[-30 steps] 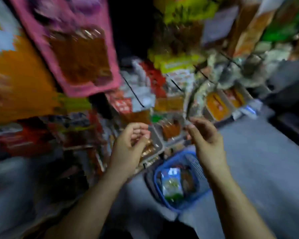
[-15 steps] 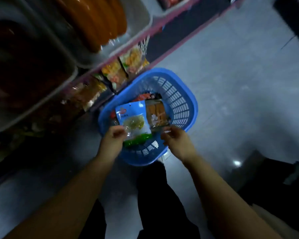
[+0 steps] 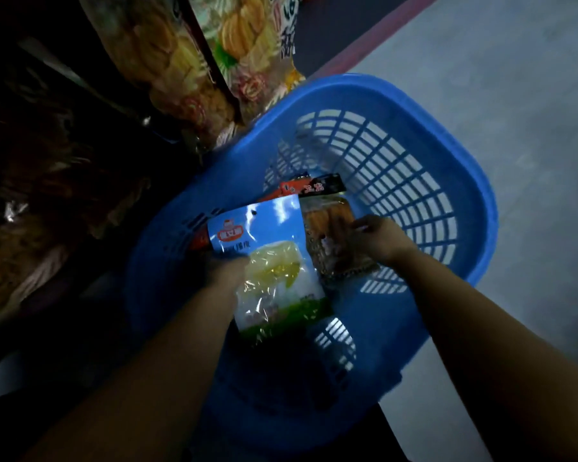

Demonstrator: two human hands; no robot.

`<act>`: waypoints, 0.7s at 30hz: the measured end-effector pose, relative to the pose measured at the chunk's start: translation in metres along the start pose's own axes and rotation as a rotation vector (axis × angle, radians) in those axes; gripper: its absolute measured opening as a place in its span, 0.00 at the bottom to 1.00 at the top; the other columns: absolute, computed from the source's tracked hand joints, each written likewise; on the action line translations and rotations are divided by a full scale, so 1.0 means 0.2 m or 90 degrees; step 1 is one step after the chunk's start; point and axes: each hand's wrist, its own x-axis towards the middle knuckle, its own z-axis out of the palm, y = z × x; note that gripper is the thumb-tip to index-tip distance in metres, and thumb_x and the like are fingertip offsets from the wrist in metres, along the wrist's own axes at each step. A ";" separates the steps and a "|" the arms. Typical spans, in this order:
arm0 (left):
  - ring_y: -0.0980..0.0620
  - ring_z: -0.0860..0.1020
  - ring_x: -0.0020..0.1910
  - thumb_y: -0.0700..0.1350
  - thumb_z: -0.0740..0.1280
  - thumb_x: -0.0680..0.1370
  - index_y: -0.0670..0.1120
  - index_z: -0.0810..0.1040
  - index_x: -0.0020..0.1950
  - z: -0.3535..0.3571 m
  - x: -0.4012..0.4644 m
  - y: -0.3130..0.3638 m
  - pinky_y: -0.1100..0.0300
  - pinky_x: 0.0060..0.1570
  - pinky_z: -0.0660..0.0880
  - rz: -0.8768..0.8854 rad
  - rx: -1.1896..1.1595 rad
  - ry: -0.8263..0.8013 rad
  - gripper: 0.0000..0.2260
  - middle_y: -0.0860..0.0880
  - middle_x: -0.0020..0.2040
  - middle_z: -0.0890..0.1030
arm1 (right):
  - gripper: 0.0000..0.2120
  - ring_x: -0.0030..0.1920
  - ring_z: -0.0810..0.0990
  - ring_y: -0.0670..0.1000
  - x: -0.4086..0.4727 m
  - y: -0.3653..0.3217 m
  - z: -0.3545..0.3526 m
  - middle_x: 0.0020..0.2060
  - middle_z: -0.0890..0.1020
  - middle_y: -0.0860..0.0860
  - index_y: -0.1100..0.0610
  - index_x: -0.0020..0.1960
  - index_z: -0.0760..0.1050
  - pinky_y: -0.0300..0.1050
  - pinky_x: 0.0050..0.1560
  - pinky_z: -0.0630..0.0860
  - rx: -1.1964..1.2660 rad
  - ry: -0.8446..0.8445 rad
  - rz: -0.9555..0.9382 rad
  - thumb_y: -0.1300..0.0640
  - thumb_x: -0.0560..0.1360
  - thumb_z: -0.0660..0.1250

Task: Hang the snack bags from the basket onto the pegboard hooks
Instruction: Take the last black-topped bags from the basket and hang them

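Dim shop aisle seen from above. The smooth grey floor (image 3: 501,95) fills the right side; a dark shelf unit (image 3: 47,161) with a reddish base strip occupies the left, and glossy yellow-printed packets (image 3: 187,61) hang at its upper edge. A blue plastic basket (image 3: 447,161) with rounded corners and slotted lattice walls stands on the floor against the shelf base, and it fills far more of the view than half a second ago, when it lay small below the shelf trays. Inside it lie the snack bags. The light blue bag (image 3: 274,261), a flat crinkled pouch with a clear window onto pale yellow contents and a punched hang hole, rests uppermost, partly raised. The left hand (image 3: 227,271) grips its left edge, fingers curled beneath, as before. The brown bag (image 3: 331,235), transparent with a red and black header, lies just beside it. The right hand (image 3: 377,238) pinches its right edge, having earlier hovered above.
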 end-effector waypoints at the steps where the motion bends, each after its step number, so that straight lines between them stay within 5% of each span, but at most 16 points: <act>1: 0.45 0.74 0.46 0.34 0.65 0.76 0.38 0.74 0.59 0.01 0.01 0.00 0.55 0.42 0.70 0.011 -0.017 -0.002 0.11 0.38 0.51 0.75 | 0.16 0.58 0.78 0.61 0.03 0.00 0.01 0.57 0.80 0.64 0.63 0.61 0.76 0.52 0.57 0.74 -0.030 0.004 -0.006 0.56 0.76 0.68; 7: 0.41 0.80 0.50 0.40 0.67 0.77 0.41 0.76 0.57 0.00 -0.05 0.03 0.46 0.51 0.78 0.068 -0.040 -0.029 0.10 0.40 0.53 0.81 | 0.22 0.64 0.74 0.61 0.18 -0.01 0.07 0.64 0.75 0.64 0.63 0.67 0.71 0.49 0.60 0.70 -0.141 -0.036 0.031 0.51 0.78 0.64; 10: 0.49 0.81 0.42 0.43 0.67 0.78 0.46 0.75 0.61 -0.08 -0.07 0.07 0.57 0.35 0.78 0.121 -0.056 -0.024 0.12 0.45 0.50 0.82 | 0.28 0.69 0.68 0.62 0.24 0.00 0.13 0.69 0.69 0.63 0.59 0.74 0.62 0.52 0.68 0.65 -0.127 -0.053 0.030 0.46 0.79 0.60; 15: 0.45 0.81 0.48 0.42 0.67 0.77 0.44 0.74 0.64 -0.12 -0.08 0.11 0.47 0.52 0.78 0.168 -0.035 -0.019 0.15 0.43 0.53 0.82 | 0.26 0.66 0.71 0.63 0.29 0.05 0.18 0.66 0.73 0.62 0.49 0.72 0.65 0.56 0.66 0.68 -0.143 -0.010 0.039 0.38 0.80 0.50; 19: 0.44 0.82 0.46 0.44 0.70 0.75 0.47 0.77 0.59 -0.11 -0.06 0.11 0.44 0.52 0.79 0.156 -0.063 0.013 0.13 0.44 0.50 0.83 | 0.22 0.55 0.77 0.57 0.30 0.04 0.17 0.58 0.79 0.59 0.54 0.61 0.75 0.46 0.51 0.70 -0.122 0.007 0.011 0.39 0.78 0.58; 21: 0.43 0.82 0.46 0.45 0.71 0.74 0.48 0.77 0.57 -0.12 -0.03 0.11 0.42 0.52 0.79 0.143 -0.062 0.015 0.13 0.44 0.49 0.83 | 0.26 0.62 0.73 0.59 0.30 0.02 0.18 0.64 0.74 0.60 0.55 0.66 0.71 0.49 0.59 0.69 -0.134 -0.003 0.040 0.41 0.74 0.67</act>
